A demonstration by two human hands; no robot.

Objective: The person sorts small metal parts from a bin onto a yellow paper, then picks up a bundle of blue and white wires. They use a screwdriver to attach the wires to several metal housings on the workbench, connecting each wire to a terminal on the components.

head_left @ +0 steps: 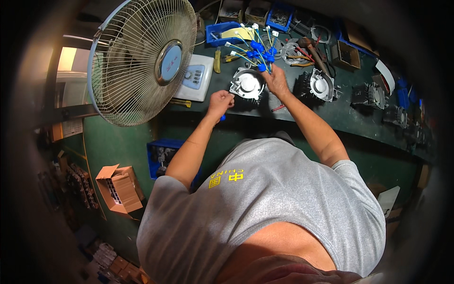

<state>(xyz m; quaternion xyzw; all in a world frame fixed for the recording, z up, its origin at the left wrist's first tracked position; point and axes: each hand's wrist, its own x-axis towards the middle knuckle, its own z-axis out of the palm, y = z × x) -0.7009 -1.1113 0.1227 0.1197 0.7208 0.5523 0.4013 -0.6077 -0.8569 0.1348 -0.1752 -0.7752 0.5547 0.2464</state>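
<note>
My right hand [275, 81] is closed at the lower end of a bunch of blue parts [261, 52] with thin yellow-green wires and white connectors, which fan out beyond my fingers. A silver round metal housing [248, 83] with dark fins lies on the bench between my hands. Close by its left edge, my left hand [220, 103] is closed, the fingertips pinched together. What they hold is hidden. A small blue piece [222, 118] shows just below that hand; whether it hangs from the fingers I cannot tell.
A large fan [142, 61] with a white base [198, 78] stands at the left. More finned housings [322, 86] sit along the green bench [350, 118] to the right. Behind are a hammer [316, 54], pliers and blue bins [280, 18]. A cardboard box [120, 191] stands below left.
</note>
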